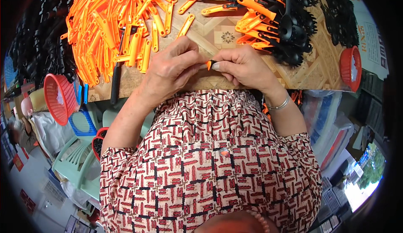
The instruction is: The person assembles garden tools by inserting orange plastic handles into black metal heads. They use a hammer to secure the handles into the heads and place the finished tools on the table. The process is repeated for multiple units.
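Note:
My left hand [173, 65] and my right hand [247, 68] meet near the table's front edge. Between their fingertips is a small orange-and-black piece [210, 64], pinched from both sides. Most of it is hidden by the fingers, so its full shape does not show. Beyond the left hand spreads a big heap of orange plastic handles [98, 25]. Past the right hand lie black kitchen utensils with orange handles [256, 8], among them a black ladle [286, 25].
A tool with a black grip [115, 84] lies at the table's front edge, left. Black plastic parts are heaped at far left [40, 40] and far right [336, 14]. Red baskets stand at the left [54, 94] and right [346, 67]. A pale green chair [88, 174] is at lower left.

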The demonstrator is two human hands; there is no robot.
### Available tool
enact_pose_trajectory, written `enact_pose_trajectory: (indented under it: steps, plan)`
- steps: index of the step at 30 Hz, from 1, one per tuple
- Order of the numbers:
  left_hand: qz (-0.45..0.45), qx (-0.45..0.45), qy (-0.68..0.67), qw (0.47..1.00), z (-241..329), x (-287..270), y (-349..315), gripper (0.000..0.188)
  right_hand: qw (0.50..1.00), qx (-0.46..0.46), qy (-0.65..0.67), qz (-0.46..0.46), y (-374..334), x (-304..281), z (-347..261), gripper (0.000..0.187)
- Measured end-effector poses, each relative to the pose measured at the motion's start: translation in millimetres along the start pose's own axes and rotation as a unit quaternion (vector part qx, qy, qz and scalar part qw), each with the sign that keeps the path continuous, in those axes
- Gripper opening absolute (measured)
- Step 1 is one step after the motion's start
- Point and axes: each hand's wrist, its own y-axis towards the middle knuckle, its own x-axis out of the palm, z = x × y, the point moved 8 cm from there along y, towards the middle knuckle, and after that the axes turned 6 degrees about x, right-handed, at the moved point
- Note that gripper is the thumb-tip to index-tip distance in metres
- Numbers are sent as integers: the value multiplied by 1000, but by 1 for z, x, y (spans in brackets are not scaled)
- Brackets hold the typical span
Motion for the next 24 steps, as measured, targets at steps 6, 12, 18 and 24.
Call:
enact_pose_trajectory:
  steps: [6,12,18,24]
  plan:
    - [-7,-1,27,1000,10,3,7,17,977,-133,-152,69,-3,-2,-13,13]
    - [-77,-69,-8,995,-16,19,-1,13,912,-234,-301,152,-17,11,-21,10]
    - [0,-98,-30,995,-20,-7,0,16,867,-293,-353,196,-30,18,-37,8]
    - [-25,42,283,958,-16,-9,25,30,661,-402,-511,375,-86,-13,-79,41]
